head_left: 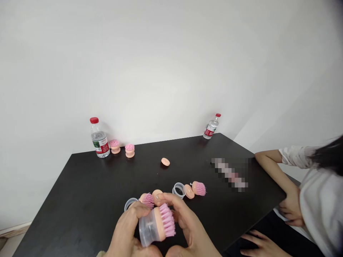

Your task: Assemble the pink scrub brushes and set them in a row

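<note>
Fingers of the L hand point(125, 228) are closed round the clear cup point(148, 230) of a brush point(160, 224), thumb on top; the brush is tipped on its side in that grip — pink bristles point(168, 221) toward the R hand point(191, 221), all held over the near part of the black table point(66, 214); R hand's fingers curve round the bristle end; can't tell if they press on it or just hang close.

Just beyond the hands, L to R: a clear ring point(126, 204), pt. hidden; a bristled head point(148, 199); a peach disc point(154, 195) by the R fingertips — contact unclear. Further R, close together: 2nd clear ring point(174, 191), 2nd peach disc point(189, 192), 2nd bristled head point(199, 188); mid-table, well apart, a 3rd peach disc point(165, 162).

At the back: a red-capped btl point(101, 144) w/ two small brushes point(130, 151) beside it; another btl point(210, 129) nr the far R corner; pixelated patch point(230, 175) on the R side; co-worker's forearm point(276, 173) at the table edge, white sleeve point(294, 156).
</note>
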{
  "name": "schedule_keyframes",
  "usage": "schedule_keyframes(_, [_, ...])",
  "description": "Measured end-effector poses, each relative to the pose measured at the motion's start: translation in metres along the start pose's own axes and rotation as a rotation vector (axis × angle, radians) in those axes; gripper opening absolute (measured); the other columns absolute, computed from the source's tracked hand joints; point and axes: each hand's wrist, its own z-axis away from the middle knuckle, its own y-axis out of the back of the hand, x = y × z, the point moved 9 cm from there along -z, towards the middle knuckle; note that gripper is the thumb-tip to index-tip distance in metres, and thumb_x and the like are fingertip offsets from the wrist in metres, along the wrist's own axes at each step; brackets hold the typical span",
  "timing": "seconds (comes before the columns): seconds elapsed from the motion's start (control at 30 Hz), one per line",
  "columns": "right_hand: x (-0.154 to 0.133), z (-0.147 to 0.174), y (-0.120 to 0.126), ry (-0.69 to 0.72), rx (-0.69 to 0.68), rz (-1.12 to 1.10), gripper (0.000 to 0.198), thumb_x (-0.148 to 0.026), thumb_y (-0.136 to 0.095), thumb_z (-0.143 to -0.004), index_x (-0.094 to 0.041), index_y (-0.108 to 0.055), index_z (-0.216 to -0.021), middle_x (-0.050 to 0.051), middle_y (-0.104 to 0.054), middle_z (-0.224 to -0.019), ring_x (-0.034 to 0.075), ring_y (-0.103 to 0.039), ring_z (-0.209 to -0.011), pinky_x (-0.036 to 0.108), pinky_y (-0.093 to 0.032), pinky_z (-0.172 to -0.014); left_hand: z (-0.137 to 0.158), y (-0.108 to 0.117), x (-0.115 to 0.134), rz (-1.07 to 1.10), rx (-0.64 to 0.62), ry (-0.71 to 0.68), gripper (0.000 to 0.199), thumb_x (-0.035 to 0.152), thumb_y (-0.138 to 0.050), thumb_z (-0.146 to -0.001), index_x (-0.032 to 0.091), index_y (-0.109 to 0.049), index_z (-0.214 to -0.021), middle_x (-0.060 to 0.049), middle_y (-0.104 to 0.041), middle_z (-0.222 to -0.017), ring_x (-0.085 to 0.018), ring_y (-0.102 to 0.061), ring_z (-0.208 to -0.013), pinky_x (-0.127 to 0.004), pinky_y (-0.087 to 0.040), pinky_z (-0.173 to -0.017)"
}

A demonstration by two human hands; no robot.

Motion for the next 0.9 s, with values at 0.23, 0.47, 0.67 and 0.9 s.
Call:
schedule_keyframes(0.23, [-0.002,-0.002,-0.004,-0.027,-0.026,-0.081,0.061,-0.051,-0.081,-0.073,-0.029,-0.063,-0.127,0.01,-0.064,-0.128,0.033,-0.061,-0.118,0.044,-0.049,-0.1,0.002,-0.002,0.006,-0.007,0.004,-0.053,0.048,0.061,-0.087,-0.053,0.034,-0.069,-0.088,-0.004,-0.074,-0.083,-0.03,-0.071,-0.074,-0.039,-0.06,-0.068])
schedule_keyframes(0.47, [0.0,-0.002,-0.005,-0.041,-0.057,-0.066,0.051,-0.046,-0.083,-0.069,-0.028,-0.069,-0.114,0.008,-0.069,-0.111,0.03,-0.067,-0.102,0.041,-0.055,-0.089,0.003,-0.007,0.022,0.003,0.005,-0.205,0.048,0.048,-0.089,-0.06,0.03,-0.061,-0.095,-0.002,-0.07,-0.082,-0.025,-0.069,-0.07,-0.036,-0.059,-0.066])
schedule_keyframes(0.67, [0.004,0.0,-0.003,-0.111,-0.028,-0.093,0.066,-0.03,-0.087,-0.063,-0.031,-0.063,-0.125,0.007,-0.062,-0.133,0.033,-0.057,-0.126,0.044,-0.047,-0.104,0.002,-0.008,0.033,-0.034,-0.004,-0.331,0.052,0.043,-0.088,-0.068,0.031,-0.055,-0.106,-0.002,-0.069,-0.091,-0.022,-0.071,-0.076,-0.031,-0.059,-0.07])
schedule_keyframes(0.9, [-0.006,-0.001,-0.003,-0.069,-0.017,-0.063,0.064,-0.017,-0.08,-0.066,-0.031,-0.063,-0.125,0.007,-0.059,-0.138,0.032,-0.053,-0.132,0.044,-0.042,-0.109,0.01,-0.008,0.014,-0.025,0.066,-0.268,0.047,0.043,-0.087,-0.062,0.031,-0.06,-0.099,-0.003,-0.07,-0.087,-0.026,-0.071,-0.073,-0.035,-0.059,-0.063])
